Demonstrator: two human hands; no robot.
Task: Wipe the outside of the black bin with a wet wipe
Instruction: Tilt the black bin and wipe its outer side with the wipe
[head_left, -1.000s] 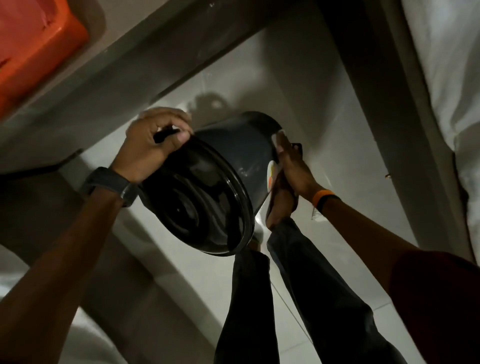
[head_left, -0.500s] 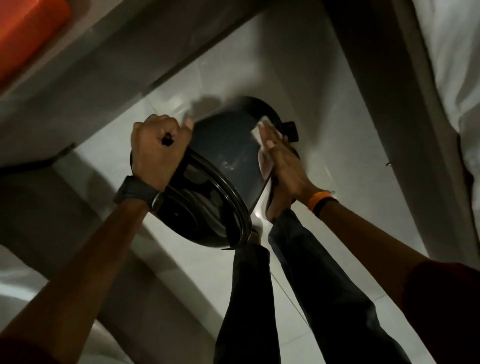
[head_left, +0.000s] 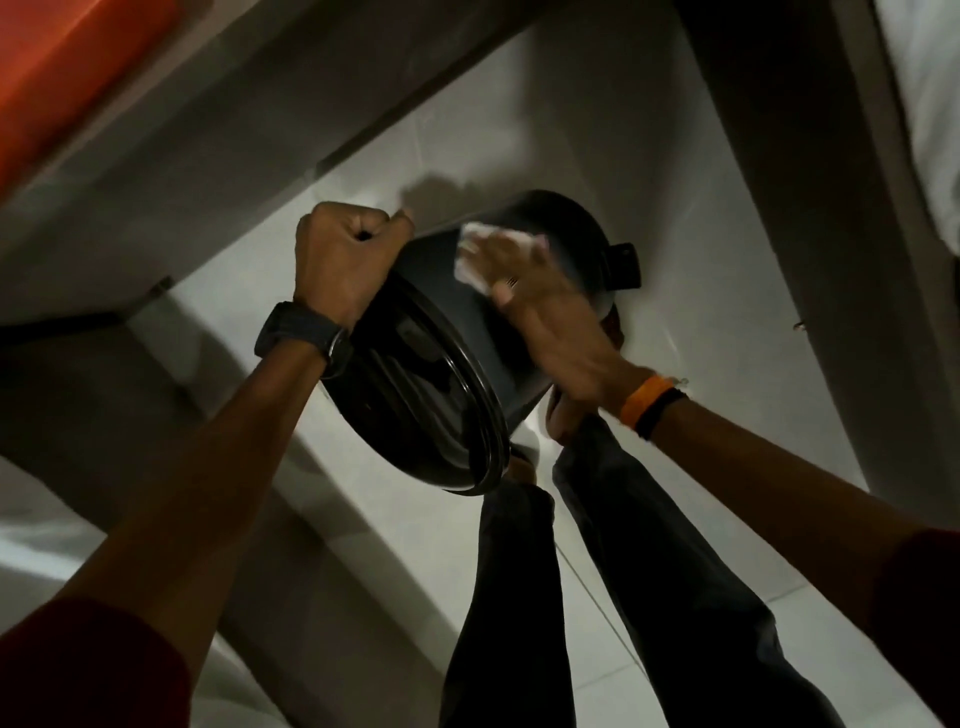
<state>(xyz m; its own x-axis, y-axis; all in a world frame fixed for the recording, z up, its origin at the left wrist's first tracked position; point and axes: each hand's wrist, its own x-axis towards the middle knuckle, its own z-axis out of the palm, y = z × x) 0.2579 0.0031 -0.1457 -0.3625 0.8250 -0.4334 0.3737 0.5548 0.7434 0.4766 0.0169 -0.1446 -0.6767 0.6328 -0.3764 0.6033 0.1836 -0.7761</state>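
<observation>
The black bin (head_left: 441, 322) is tilted in the air above the tiled floor, its glossy lid end toward me and its base with a pedal tab pointing away. My left hand (head_left: 345, 260) is clenched around the bin's rim at the upper left. My right hand (head_left: 540, 306) lies flat on the bin's upper side wall, pressing a white wet wipe (head_left: 475, 254) against it. The wipe shows beyond my fingertips, partly blurred.
My dark trouser legs (head_left: 519, 597) stand below the bin. A pale low ledge (head_left: 208, 171) with an orange container (head_left: 62, 78) runs along the upper left. A grey bed frame (head_left: 810, 234) and white bedding (head_left: 930, 104) stand on the right.
My right hand has slid the wipe from the bin's right side up across its top wall toward the left. My left hand and the bin have shifted slightly rightward and rotated.
</observation>
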